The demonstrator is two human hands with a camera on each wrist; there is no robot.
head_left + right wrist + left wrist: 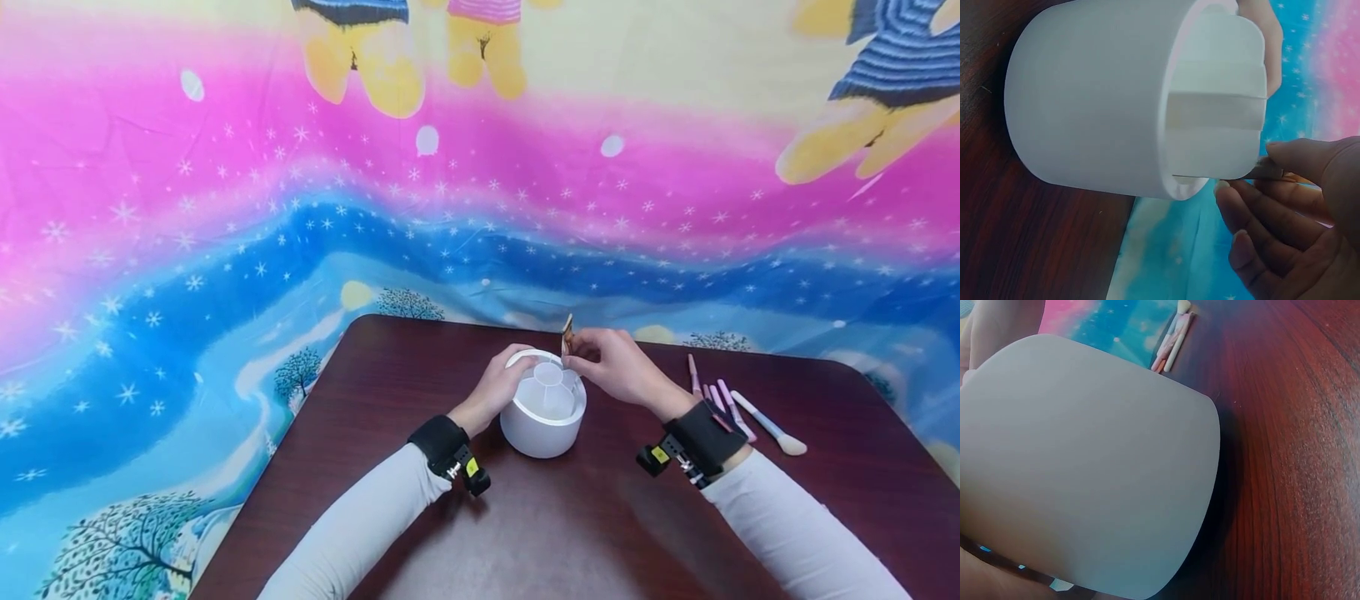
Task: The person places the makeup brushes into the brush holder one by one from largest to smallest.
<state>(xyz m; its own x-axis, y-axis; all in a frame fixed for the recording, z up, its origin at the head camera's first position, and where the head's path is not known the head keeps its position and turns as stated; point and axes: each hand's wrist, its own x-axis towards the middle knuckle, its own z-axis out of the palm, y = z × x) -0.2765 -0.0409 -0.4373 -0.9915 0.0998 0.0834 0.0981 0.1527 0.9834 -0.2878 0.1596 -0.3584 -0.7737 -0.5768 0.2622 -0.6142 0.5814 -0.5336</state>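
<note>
A white round holder (542, 433) with inner dividers stands on the table; its smooth side wall (1091, 456) fills much of the left wrist view. My left hand (498, 385) grips its rim from the left. At the right side of the rim, my right hand (618, 367) pinches a slim brown-and-gold piece (567, 333), which stands upright just above the opening. The right wrist view shows my right hand (1291, 219) with thumb and fingertips together beside the pale divider (1216, 125). Most of the slim piece is hidden there, and its kind is unclear.
Several makeup brushes with pink, purple and blue-white handles lie to the right, near my right wrist; one is a blue-handled brush (768, 423). The dark wooden table (420, 358) ends at a back edge before a colourful printed cloth (450, 208).
</note>
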